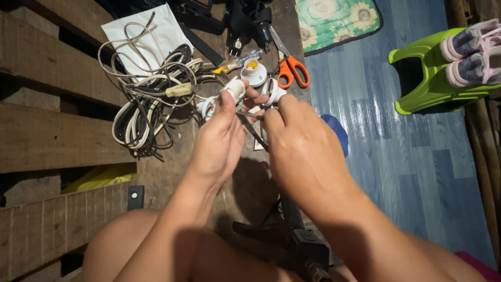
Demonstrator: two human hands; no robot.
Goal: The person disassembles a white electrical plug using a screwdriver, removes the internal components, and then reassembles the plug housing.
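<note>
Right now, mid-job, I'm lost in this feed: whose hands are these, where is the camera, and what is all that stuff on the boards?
There is one picture, taken from a camera worn on a person's head and looking down past bare knees. Both hands are that person's own; there is no machine. The left hand pinches a small white plug-like fitting at its fingertips. The right hand meets it and holds a thin dark wire that runs between the two hands. They work above rough wooden boards. Beyond the fingers lie a tangle of white and black cables on a white sheet, white lamp sockets, orange-handled scissors and a clear-handled screwdriver. To the right is blue plank-patterned flooring, with a green plastic stool carrying pale shoes.
</note>
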